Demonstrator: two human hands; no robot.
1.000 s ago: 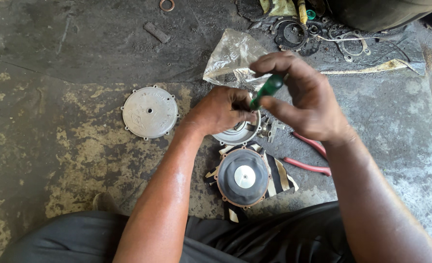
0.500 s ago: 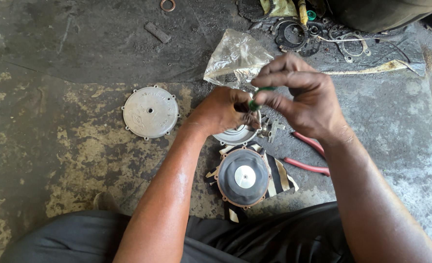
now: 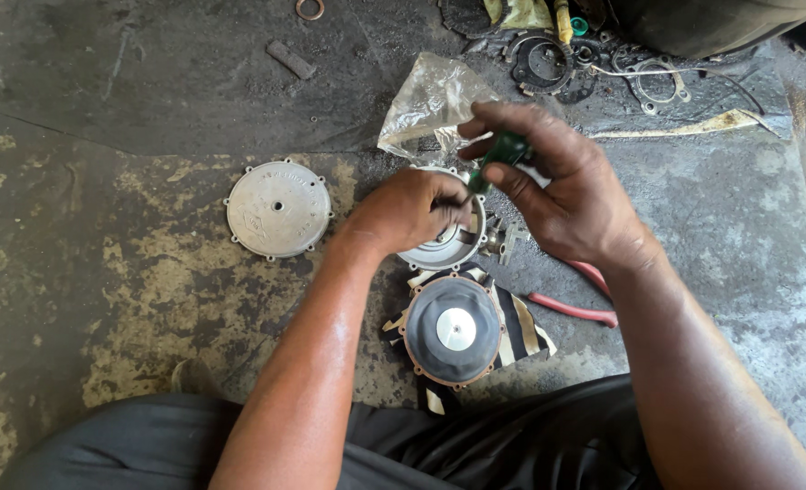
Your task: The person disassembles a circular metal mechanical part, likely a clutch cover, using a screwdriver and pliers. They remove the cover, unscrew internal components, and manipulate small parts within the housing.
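Observation:
My right hand point(image 3: 562, 186) grips a green-handled screwdriver point(image 3: 498, 156), its shaft pointing down into a round metal housing point(image 3: 444, 245) on the floor. My left hand point(image 3: 407, 209) rests on that housing, fingers curled around the screwdriver shaft near the tip. Just in front of the housing lies a round black diaphragm point(image 3: 453, 331) with a silver centre disc, on a striped cloth point(image 3: 521, 327). A round grey metal cover point(image 3: 278, 210) with a ring of bolt lugs lies flat to the left of my left hand.
A crumpled clear plastic bag point(image 3: 430, 104) lies behind the housing. Red-handled pliers point(image 3: 580, 304) lie under my right forearm. Gaskets, rings and metal parts point(image 3: 548, 59) are scattered at the top. The floor is stained concrete. My dark trousers point(image 3: 476, 445) fill the bottom edge.
My right hand has shifted and turned on the screwdriver, with the green handle hidden, then showing again. My left hand has stayed on the housing.

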